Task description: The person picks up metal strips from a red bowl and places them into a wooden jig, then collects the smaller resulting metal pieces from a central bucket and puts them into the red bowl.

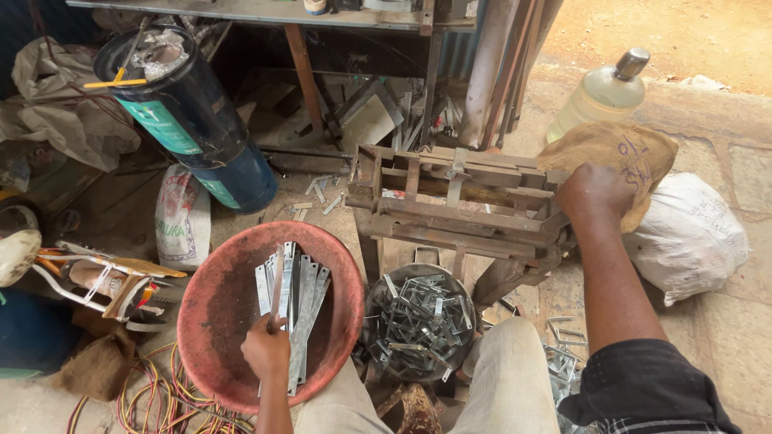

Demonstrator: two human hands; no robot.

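Here, the parts as seen from the head camera:
Left hand [267, 347]: at 7 o'clock in the frame, its grip is pinched around one flat metal strip [277, 293], which it holds upright over the red basin [211, 321].
Right hand [593, 191]: at 2 o'clock, resting on the far end of the wooden jig [458, 209]; whether its grip is curled shut or loose cannot be told.
Strips: thin, grey, galvanised, punched with holes, lying fanned in the basin.
Basin: round, shallow, dull red, scuffed.
Steel bowl [418, 325]: at 6 o'clock, heaped with bent metal clips.
Jig: rough slatted timber with metal fittings.
Risk, cuts: the sheared strip edges may nick the bare fingers if the strip slides.
Risk, spill: the basin leans near the knee; a nudge could tip the strips onto the floor.
Risk, snag: the loose wires [161, 402] at 8 o'clock may catch a strip.
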